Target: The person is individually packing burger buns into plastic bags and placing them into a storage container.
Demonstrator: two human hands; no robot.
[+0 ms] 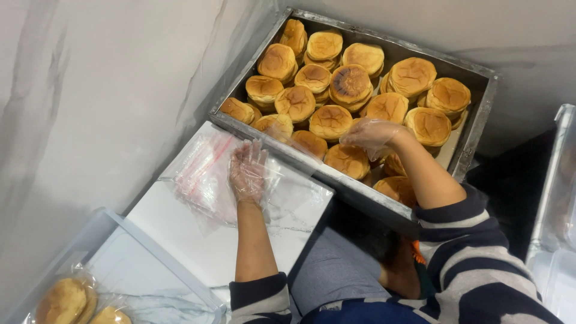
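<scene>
Two gloved hands worked beside a large metal tray that filled the far right of the scene, packed with stacks of golden round buns. Nearer and to the left sat a white block, its top serving as a small work surface, and at the near left corner stood a clear plastic bin holding bagged buns. On the block lay a loose pile of clear zip bags with red sealing strips. The left hand, in a thin transparent glove, rested flat on that pile with its fingers spread wide and pointing toward the tray. The right hand, gloved the same way, reached over the tray's near edge with its fingers curled downward onto one bun in the near row; whether they had actually closed around it could not be told. Both forearms came out of dark sleeves with pale stripes.
</scene>
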